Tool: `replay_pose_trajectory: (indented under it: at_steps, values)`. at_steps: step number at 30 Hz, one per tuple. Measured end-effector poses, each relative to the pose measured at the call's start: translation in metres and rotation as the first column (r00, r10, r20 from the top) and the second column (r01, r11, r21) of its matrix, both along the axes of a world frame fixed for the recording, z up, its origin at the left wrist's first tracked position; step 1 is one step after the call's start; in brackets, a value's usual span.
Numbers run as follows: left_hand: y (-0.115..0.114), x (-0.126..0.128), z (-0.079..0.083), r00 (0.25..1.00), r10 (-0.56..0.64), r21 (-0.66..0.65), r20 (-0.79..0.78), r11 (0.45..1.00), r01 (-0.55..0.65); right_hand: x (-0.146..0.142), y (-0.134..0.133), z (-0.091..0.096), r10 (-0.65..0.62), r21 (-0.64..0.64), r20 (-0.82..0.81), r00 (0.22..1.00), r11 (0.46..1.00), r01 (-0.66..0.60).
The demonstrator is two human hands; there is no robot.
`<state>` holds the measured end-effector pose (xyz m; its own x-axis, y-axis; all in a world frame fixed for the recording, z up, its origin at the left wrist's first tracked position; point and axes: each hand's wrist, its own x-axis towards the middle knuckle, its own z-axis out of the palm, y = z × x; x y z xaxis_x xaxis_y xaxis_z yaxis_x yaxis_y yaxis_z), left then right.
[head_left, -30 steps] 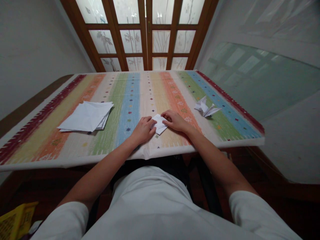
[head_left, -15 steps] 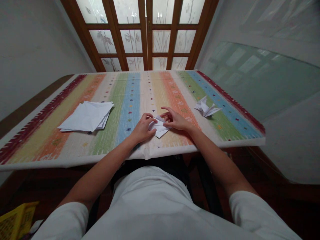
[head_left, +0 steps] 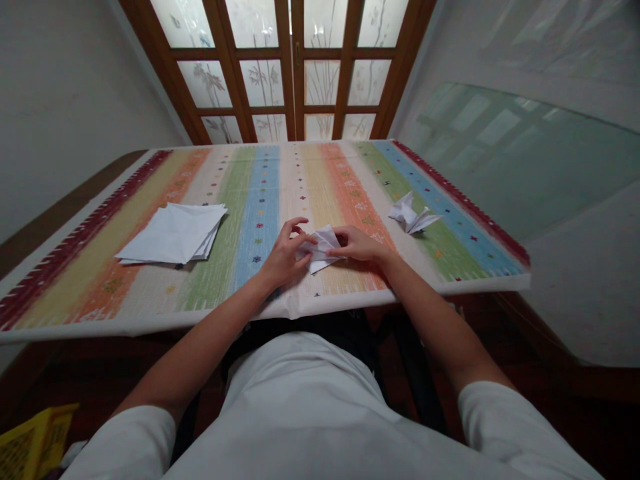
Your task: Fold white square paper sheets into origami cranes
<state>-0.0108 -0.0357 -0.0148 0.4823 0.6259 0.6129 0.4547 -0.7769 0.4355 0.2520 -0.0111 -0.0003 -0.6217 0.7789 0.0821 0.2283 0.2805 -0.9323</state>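
Observation:
A small folded piece of white paper (head_left: 321,248) lies on the striped tablecloth (head_left: 260,200) near the table's front edge. My left hand (head_left: 285,257) pinches its left side with thumb and fingers curled. My right hand (head_left: 357,244) grips its right side, fingers closed over the paper. A flap of the paper stands up between the two hands.
A stack of white paper sheets (head_left: 175,233) lies at the left on the cloth. A finished folded paper figure (head_left: 411,214) sits to the right. Wooden glazed doors (head_left: 295,67) stand behind the table. A yellow object (head_left: 30,447) lies on the floor at lower left.
The paper lay flat under both hands a second ago; now both hands have closed on it and raised a flap from the cloth.

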Motion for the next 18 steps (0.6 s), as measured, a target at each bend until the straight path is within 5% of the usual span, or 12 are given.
replay_pose_trajectory:
  at_steps: [4, 7, 9, 11, 14, 18]
  values:
    - [-0.002, 0.002, 0.001, 1.000, 0.008, 0.041, 0.023, 0.999, -0.009, -0.003, -0.004, 0.002, 0.017, 0.016, 0.007, 1.000, 1.000, -0.017]
    - [-0.002, 0.003, 0.001, 0.999, -0.002, 0.092, 0.049, 0.996, -0.002, -0.004, -0.003, 0.001, -0.049, 0.170, 0.027, 0.998, 0.985, 0.044]
    - [-0.003, 0.003, 0.003, 0.997, 0.011, 0.142, 0.077, 0.990, -0.022, -0.002, -0.001, -0.001, -0.146, 0.351, -0.007, 0.989, 0.926, 0.139]
    - [-0.003, 0.003, 0.005, 0.995, 0.038, 0.174, 0.087, 0.983, -0.052, 0.000, 0.003, -0.003, -0.243, 0.533, -0.047, 0.969, 0.814, 0.230]
    - [-0.004, 0.003, 0.007, 0.997, 0.065, 0.157, 0.045, 0.985, -0.072, 0.002, 0.007, -0.006, -0.312, 0.707, -0.022, 0.950, 0.667, 0.235]
    - [-0.003, 0.003, 0.005, 0.993, 0.029, 0.020, -0.115, 0.999, -0.027, -0.001, 0.007, -0.011, -0.266, 0.740, 0.129, 0.955, 0.667, 0.086]
